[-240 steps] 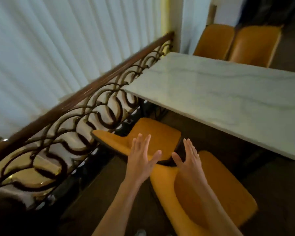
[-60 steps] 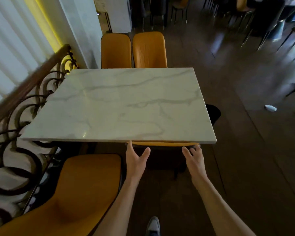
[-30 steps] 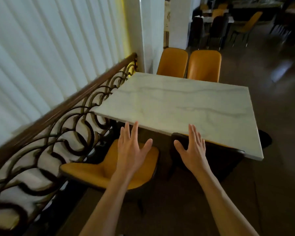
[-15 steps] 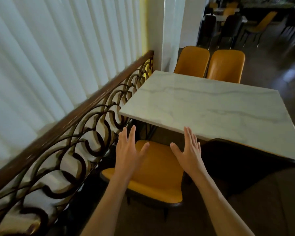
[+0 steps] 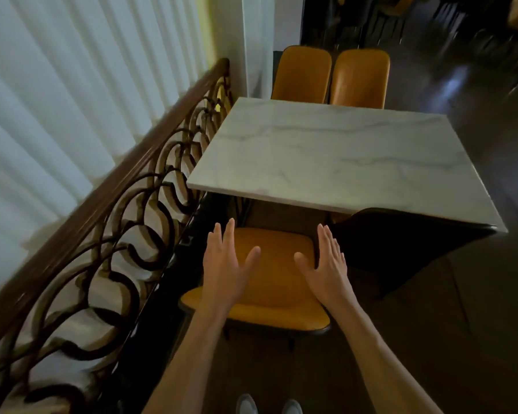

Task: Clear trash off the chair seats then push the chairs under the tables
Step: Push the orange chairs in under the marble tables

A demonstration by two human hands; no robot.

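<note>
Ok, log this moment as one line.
hands: left open, right open, over near chair | seat: no trash seen | chair: not yet under table | next: likely push in

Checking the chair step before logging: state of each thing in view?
near orange chair: pulled out, seat bare, back toward the person
dark-backed chair: tucked under the table
two far chairs: pushed in at the far edge
marble table: top bare
left hand: open, over the seat
right hand: open, over the seat
</note>
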